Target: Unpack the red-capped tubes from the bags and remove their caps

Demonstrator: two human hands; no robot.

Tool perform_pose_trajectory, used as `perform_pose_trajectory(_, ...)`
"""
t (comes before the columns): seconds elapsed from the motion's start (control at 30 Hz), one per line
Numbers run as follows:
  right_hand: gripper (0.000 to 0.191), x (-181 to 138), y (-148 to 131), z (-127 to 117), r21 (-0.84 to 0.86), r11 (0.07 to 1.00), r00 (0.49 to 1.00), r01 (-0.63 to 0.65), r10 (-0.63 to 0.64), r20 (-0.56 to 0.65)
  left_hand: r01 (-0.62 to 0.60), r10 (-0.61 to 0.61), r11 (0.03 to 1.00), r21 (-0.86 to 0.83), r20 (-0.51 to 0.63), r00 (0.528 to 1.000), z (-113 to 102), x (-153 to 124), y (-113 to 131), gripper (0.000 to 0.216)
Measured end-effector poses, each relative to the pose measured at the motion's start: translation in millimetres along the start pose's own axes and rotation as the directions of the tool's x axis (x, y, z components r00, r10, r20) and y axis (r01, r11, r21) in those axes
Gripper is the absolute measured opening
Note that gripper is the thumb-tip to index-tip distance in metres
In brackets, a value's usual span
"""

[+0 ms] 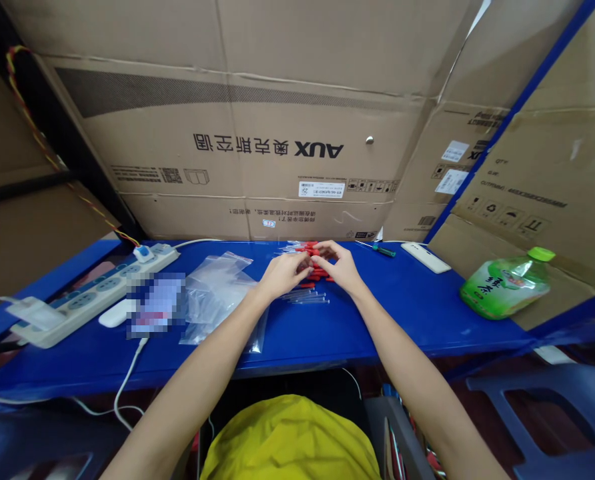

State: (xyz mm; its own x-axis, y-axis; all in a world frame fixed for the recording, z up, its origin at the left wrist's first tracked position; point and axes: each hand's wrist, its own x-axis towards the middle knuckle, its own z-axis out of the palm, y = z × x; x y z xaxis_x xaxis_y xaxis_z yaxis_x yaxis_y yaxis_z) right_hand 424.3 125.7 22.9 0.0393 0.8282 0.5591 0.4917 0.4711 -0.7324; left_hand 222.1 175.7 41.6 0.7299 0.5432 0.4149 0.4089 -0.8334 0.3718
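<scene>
Both hands meet over a pile of slim red-handled pieces (321, 273) on the blue table. My left hand (283, 275) has its fingers curled and pinched together at the pile; what lies between them is hidden. Opposite it, my right hand (341, 267) bends its thumb and index finger around a red piece (315, 253), close to the left fingertips. Thin clear rods (307, 297) lie just in front of the pile, and more clear ends show behind the left hand. Clear zip bags (212, 293) lie left of my left hand.
A white power strip (102, 293) with plugs and a phone (157, 303) on a cable are at the left. Behind the hands lie a screwdriver (383, 251) and a white bar-shaped device (426, 257). A green bottle (507, 287) lies right. Cardboard (257, 100) walls the back.
</scene>
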Motion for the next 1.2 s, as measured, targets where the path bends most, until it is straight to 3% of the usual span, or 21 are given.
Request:
perform_pose_trajectory(0.2, 0.031, -1, -5, 6, -0.094, 0.99, 0.994, 0.102, -0.105, -0.027, 0.016, -0.03, 0.969, -0.246, -0.051, 0.998, 4, 4, 0, 0.019)
perform_pose_trajectory(0.33, 0.03, -4, -3, 1, -0.218, 0.974, 0.998, 0.068, -0.065, 0.021, 0.079, -0.092, 0.991, -0.111, -0.115, 0.989, 0, 2, 0, 0.033)
perform_pose_trajectory(0.47, 0.029, -4, -1, 2, -0.408, 0.894, 0.982, 0.185, -0.155, 0.105, 0.144, -0.137, 0.989, 0.038, -0.145, 0.98, -3, 0, 2, 0.039)
perform_pose_trajectory(0.6, 0.032, -3, -2, 6, -0.465, 0.851, 0.967, 0.244, -0.179, 0.179, 0.146, -0.129, 0.978, 0.15, -0.118, 0.985, -4, 0, 1, 0.037)
perform_pose_trajectory(0.97, 0.028, -2, -3, 5, -0.482, 0.82, 0.947, 0.309, -0.219, 0.234, 0.124, -0.093, 0.984, 0.128, -0.222, 0.97, -7, -4, 5, 0.039)
perform_pose_trajectory(1.2, 0.031, 0, 0, 2, -0.509, 0.808, 0.952, 0.297, -0.208, 0.225, 0.221, -0.162, 0.963, 0.156, -0.321, 0.933, -4, -2, 11, 0.042)
